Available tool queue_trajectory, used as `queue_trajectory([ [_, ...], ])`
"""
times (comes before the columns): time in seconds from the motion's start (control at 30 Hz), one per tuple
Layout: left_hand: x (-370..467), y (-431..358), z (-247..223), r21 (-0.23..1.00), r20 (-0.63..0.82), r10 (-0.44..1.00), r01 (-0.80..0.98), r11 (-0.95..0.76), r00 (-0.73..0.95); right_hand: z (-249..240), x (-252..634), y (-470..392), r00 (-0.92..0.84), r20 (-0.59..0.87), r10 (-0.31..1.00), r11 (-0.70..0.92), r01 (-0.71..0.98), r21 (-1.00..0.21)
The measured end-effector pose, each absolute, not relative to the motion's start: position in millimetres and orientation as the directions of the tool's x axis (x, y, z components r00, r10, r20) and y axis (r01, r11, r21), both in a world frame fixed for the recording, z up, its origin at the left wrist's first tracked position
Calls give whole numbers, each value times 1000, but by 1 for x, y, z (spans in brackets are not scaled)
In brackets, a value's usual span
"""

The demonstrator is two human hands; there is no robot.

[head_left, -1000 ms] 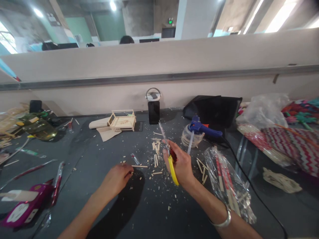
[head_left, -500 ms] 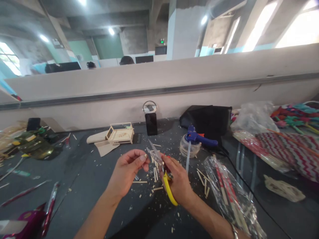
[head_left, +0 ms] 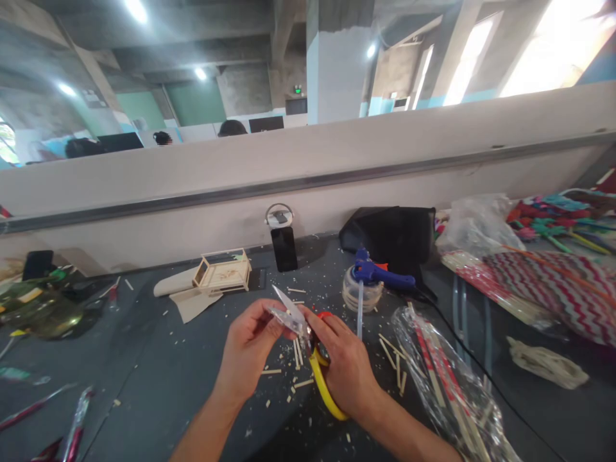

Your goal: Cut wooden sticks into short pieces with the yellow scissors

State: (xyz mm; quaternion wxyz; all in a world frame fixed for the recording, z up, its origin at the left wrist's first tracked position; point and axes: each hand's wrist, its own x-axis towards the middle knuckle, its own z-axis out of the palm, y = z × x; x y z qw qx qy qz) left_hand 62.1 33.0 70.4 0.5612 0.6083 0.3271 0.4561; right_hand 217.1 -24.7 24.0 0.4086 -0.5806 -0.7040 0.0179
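Yellow-handled scissors [head_left: 321,387] are in my right hand [head_left: 344,359], whose fingers wrap round them near the pivot. The blades stand apart and point up and to the left. My left hand [head_left: 251,343] is closed in a pinch at the lower blade. Whatever lies between its fingers is hidden. Below the hands, cut wooden sticks [head_left: 303,384] and small chips are strewn over the dark table [head_left: 183,372]. Further back, a little wooden frame model [head_left: 222,274] stands on brown paper [head_left: 192,305].
A phone [head_left: 284,249] leans on a round stand by the partition. To the right, a blue glue gun [head_left: 385,274] rests on a clear round container [head_left: 359,296]. Plastic-wrapped sticks [head_left: 447,378] lie nearer, beside a black cable [head_left: 476,369]. Brushes [head_left: 79,420] lie at left.
My left hand has moved right, onto the scissors' lower blade; the small pale piece seen in its fingertips is now hidden. The camera view has turned slightly to the right.
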Motion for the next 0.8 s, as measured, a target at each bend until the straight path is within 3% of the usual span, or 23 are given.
queue_trajectory([
  [0.23, 65, 29, 73, 973, 218, 914, 2, -232, 342, 20, 215, -27, 5, 499, 867, 290, 809, -512],
  [0.43, 69, 26, 67, 977, 212, 933, -24, -214, 290, 13, 217, -25, 22, 425, 905, 283, 716, -638],
  [0.8, 72, 25, 68, 982, 191, 949, -44, -186, 249, 9, 217, -24, 19, 424, 905, 292, 699, -653],
])
